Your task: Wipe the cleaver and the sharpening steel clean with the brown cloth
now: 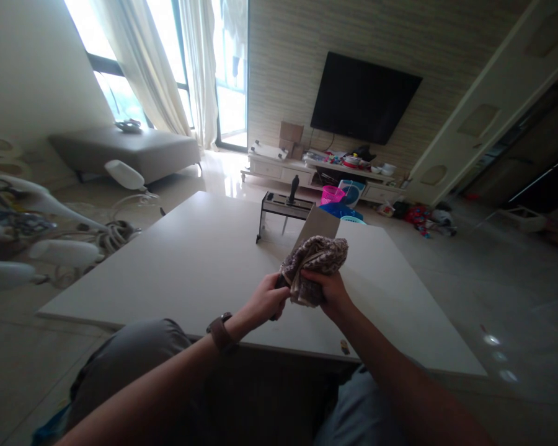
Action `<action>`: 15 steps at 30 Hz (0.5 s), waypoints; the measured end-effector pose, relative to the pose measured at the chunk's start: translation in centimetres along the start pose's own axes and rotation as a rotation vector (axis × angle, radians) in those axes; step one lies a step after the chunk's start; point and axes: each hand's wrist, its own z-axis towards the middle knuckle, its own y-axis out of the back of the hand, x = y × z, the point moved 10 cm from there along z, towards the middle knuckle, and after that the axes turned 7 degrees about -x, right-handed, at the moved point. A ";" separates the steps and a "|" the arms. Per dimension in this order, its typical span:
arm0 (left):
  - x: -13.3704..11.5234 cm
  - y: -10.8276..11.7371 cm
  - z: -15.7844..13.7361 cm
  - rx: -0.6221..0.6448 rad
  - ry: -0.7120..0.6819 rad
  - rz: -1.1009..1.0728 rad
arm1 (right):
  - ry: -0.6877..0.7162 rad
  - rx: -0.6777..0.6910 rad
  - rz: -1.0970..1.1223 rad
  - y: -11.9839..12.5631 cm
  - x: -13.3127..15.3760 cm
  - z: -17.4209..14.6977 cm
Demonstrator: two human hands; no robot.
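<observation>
My left hand (pixel 267 297), a watch on its wrist, is closed round the dark handle of a cleaver. The cleaver's broad grey blade (pixel 320 224) points away from me, tilted up to the right above the table. Bunched over the lower part of that blade is a brown patterned cloth (pixel 316 263), which my right hand (pixel 332 291) grips with the thumb on top. The cloth hides part of the blade. Just beyond stands a knife rack (pixel 286 207) with dark edges and a see-through front, and one black-handled knife (pixel 294 189) sticks up from it.
The white table (pixel 190 266) spreads before my knees, with a small sticker (pixel 345 347) near its front edge. White chairs (pixel 65 254) stand at left. Past the far edge are a pink basket (pixel 331 195) and a cluttered TV cabinet (pixel 274 167).
</observation>
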 end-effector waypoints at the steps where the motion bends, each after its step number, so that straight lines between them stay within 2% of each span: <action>1: -0.5 0.3 0.2 0.001 0.004 0.006 | 0.000 -0.002 0.002 0.0 0.4 0.2; 5: -1.8 2.0 0.5 -0.019 0.018 -0.009 | 0.011 -0.004 0.026 0.7 2.6 1.0; 8: -1.7 2.6 0.4 -0.023 0.033 -0.042 | -0.017 0.008 0.053 1.5 3.6 1.5; 15: -0.4 1.2 -0.3 0.030 0.064 0.036 | -0.105 0.087 0.057 0.4 1.2 0.6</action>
